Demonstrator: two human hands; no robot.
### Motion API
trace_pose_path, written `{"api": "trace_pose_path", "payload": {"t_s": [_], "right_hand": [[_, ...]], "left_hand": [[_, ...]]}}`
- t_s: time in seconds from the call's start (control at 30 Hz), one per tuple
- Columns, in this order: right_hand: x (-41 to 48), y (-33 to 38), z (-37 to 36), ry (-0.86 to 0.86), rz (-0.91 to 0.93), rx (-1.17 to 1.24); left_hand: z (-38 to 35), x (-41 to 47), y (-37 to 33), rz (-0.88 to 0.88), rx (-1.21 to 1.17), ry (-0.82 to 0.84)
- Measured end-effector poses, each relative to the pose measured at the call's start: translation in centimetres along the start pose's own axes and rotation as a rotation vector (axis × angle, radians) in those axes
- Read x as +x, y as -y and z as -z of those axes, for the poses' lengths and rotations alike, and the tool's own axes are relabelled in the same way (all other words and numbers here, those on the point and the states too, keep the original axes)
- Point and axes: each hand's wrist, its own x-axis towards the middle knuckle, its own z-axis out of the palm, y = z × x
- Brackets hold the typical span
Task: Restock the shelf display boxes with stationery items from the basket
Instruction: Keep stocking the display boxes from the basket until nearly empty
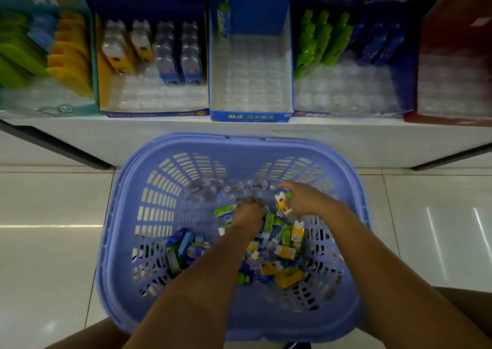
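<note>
Pale glossy floor tiles (53, 202) run up to a low white shelf (266, 135), and a row of display boxes stands along it. From the left there is a teal box (61, 109) with green, blue and yellow items. Next comes a dark blue box (154, 113) with yellow packs (117, 55) and blue packs (178, 58) lined up at the back, then a bright blue box (250, 115) in the middle. After that stands another dark blue box (319, 114) with green items (319, 42) and blue ones behind them, and a red box (452, 29) sits at the far right. The middle box shows mostly its clear tray, with a single green-and-blue pack (223, 23) upright in its back left corner.

Just in front of the shelf sits a lilac plastic basket (239, 146) with slotted walls, and the person's knees show at its near side. A jumble of small stationery packs (279, 255) in yellow, green, blue and purple lies on its bottom, with some clear blister packaging towards the far wall.

Both bare arms reach down into the basket. The right hand (306, 199) has its fingers curled round a small white, yellow and purple pack (282, 203), held just above the pile near the far right side. The left hand (247, 212) is pushed fingers-first into the heap beside it. It is blurred and its fingertips are buried among the packs, so I cannot tell whether it grips anything.
</note>
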Motion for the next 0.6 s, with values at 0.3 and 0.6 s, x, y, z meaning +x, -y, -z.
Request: {"api": "trace_pose_path", "payload": {"t_s": [0.3, 0.6], "right_hand": [[-3.5, 1.4, 3.6, 0.082, 0.291, 0.561], [-8.4, 7.0, 5.3, 0.025, 0.610, 1.068]], "left_hand": [[1.3, 0.0, -0.7, 0.102, -0.218, -0.030], [10.7, -8.2, 0.8, 0.010, -1.312, -0.049]]}}
